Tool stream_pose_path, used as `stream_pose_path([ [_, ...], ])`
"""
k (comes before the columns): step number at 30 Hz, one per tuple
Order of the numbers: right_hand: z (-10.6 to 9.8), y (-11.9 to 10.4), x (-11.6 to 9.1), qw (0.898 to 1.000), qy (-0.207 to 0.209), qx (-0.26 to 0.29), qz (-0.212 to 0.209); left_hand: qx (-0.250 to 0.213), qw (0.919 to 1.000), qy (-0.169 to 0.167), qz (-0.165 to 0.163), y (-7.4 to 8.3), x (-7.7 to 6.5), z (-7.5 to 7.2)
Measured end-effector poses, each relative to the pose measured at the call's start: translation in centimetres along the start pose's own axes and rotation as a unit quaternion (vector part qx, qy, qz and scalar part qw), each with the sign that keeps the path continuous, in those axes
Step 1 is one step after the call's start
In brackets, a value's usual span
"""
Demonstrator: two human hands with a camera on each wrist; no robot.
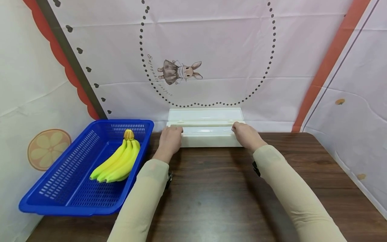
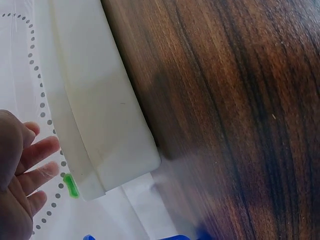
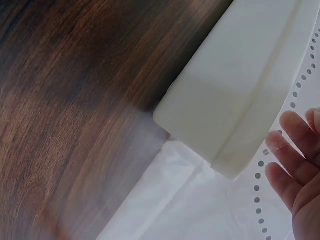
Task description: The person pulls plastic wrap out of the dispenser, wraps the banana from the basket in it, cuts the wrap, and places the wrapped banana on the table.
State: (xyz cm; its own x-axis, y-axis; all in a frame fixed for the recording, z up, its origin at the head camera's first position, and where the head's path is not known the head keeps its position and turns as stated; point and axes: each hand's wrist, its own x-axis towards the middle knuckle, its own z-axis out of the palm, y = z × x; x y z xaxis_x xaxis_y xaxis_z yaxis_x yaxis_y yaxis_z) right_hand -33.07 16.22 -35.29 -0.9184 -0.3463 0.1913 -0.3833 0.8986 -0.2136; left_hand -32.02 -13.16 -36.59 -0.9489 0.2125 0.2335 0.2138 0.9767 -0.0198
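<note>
A long white cling film dispenser (image 1: 211, 141) lies at the back of the table with its lid (image 1: 205, 114) raised against the wall. Shiny clear cling film (image 1: 207, 130) spans its opening. My left hand (image 1: 170, 139) is at the dispenser's left end, thumb and index finger pinched together at the film's edge. At the right end, my right hand (image 1: 247, 135) pinches the film in the same way. Both wrist views show the other fingers loosely bent beside the dispenser's ends. A small green tab (image 2: 71, 185) shows at the left end.
To the left stands a blue plastic basket (image 1: 75, 210) with a bunch of yellow bananas (image 1: 119, 163) in it. The dark wooden table (image 1: 211, 195) extends in front of the dispenser. A printed cloth (image 1: 229, 53) covers the back and sides.
</note>
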Motion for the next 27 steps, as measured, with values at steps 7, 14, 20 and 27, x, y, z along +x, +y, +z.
stream_pose_path([
  [7, -0.2, 0.1, -0.3, 1.000, 0.002, 0.001, 0.003, -0.020, 0.9997, -0.006, -0.008, -0.1, -0.3, -0.2],
  [14, -0.1, 0.2, -0.5, 1.000, -0.008, 0.011, -0.002, -0.033, 0.9992, 0.016, -0.013, 0.0, -0.5, 0.1],
  [20, 0.2, 0.3, -0.7, 1.000, -0.023, 0.008, -0.012, -0.035, 0.9989, 0.027, -0.016, 0.1, -0.5, 0.2],
  [27, 0.7, 0.5, -1.2, 0.999, 0.037, -0.007, -0.036, -0.029, 0.9992, 0.016, -0.021, 0.2, -0.7, 0.1],
])
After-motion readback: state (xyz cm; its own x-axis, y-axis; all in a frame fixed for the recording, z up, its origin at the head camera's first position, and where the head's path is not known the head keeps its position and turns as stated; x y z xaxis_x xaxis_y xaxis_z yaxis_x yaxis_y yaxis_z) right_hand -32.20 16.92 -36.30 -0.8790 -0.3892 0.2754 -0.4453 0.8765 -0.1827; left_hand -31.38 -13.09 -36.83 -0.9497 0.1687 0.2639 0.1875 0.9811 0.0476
